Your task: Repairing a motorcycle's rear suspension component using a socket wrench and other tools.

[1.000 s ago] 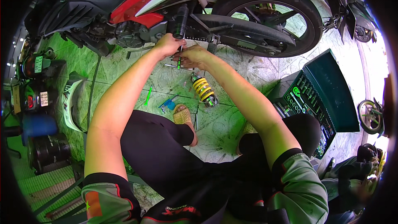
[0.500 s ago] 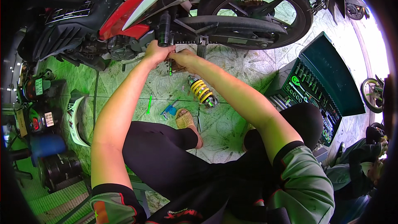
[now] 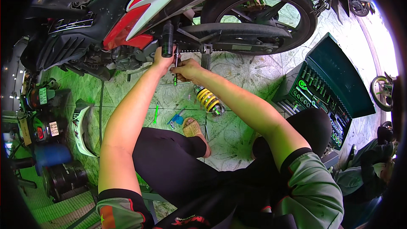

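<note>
My right hand is closed on a slim metal T-handle wrench, its fingers pinched near the rod. The rod runs from under the motorcycle down to a crossbar at its near end. Behind the black cylindrical peg, my left hand curls close beside the wrench's far part; the peg hides most of its fingers and whatever they grip. A shock absorber with a yellow spring lies on the floor just nearer than my right hand.
An open dark green toolbox with sockets and wrenches stands to the right. Near my sandalled foot lie a green-lit tool and a blue-handled tool. A white curved panel rests at left. Another person is at far right.
My right hand has come slightly nearer me, leaving more of the wrench rod in sight. My left hand has slipped further behind the peg. The whole view has shifted a little.
</note>
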Action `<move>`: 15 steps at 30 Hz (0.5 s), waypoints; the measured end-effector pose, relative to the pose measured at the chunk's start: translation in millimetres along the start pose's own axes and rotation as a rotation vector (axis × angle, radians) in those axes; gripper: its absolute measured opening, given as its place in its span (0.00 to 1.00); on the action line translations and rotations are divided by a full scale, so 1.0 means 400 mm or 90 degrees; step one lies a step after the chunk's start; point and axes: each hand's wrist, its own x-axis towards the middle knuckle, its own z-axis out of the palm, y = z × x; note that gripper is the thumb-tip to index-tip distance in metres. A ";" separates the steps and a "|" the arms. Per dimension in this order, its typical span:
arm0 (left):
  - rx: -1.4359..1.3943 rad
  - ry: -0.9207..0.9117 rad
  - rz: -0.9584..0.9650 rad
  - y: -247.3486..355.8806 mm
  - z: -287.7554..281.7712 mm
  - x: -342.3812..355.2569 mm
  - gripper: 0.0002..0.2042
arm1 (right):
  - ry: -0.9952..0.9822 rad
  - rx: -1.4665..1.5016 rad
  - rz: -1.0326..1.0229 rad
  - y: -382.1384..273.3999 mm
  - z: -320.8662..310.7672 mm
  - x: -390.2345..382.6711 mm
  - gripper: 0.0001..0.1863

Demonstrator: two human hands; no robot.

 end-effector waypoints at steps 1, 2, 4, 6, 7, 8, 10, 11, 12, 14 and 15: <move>0.000 -0.001 0.002 0.000 0.005 0.003 0.10 | 0.004 -0.007 -0.012 0.004 0.001 0.000 0.12; -0.019 0.002 -0.016 0.000 0.011 0.006 0.11 | 0.008 -0.014 -0.024 0.007 0.000 0.001 0.14; -0.058 0.006 -0.054 0.003 0.022 0.013 0.11 | 0.035 -0.052 -0.049 0.011 -0.006 0.002 0.15; -0.075 0.000 -0.066 0.002 0.040 0.014 0.11 | 0.087 -0.127 -0.088 0.020 -0.021 -0.005 0.17; -0.091 0.011 -0.080 -0.003 0.022 0.007 0.11 | 0.081 -0.124 -0.087 0.009 -0.003 -0.020 0.17; -0.106 0.022 -0.094 -0.007 0.005 0.001 0.11 | 0.066 -0.115 -0.061 -0.004 0.012 -0.035 0.17; -0.109 0.016 -0.092 -0.004 -0.006 -0.004 0.12 | 0.047 -0.097 -0.011 -0.022 0.018 -0.056 0.16; -0.114 0.006 -0.088 0.000 -0.002 -0.005 0.12 | 0.051 -0.095 -0.011 -0.020 0.011 -0.053 0.16; -0.120 -0.003 -0.084 0.004 0.001 -0.006 0.12 | 0.052 -0.146 -0.022 -0.014 0.005 -0.041 0.17; -0.120 -0.019 -0.074 0.010 0.001 -0.017 0.12 | 0.053 -0.249 -0.045 -0.010 0.005 -0.034 0.20; -0.125 -0.036 -0.065 0.011 0.013 -0.025 0.12 | 0.060 -0.249 -0.044 0.005 -0.003 -0.031 0.20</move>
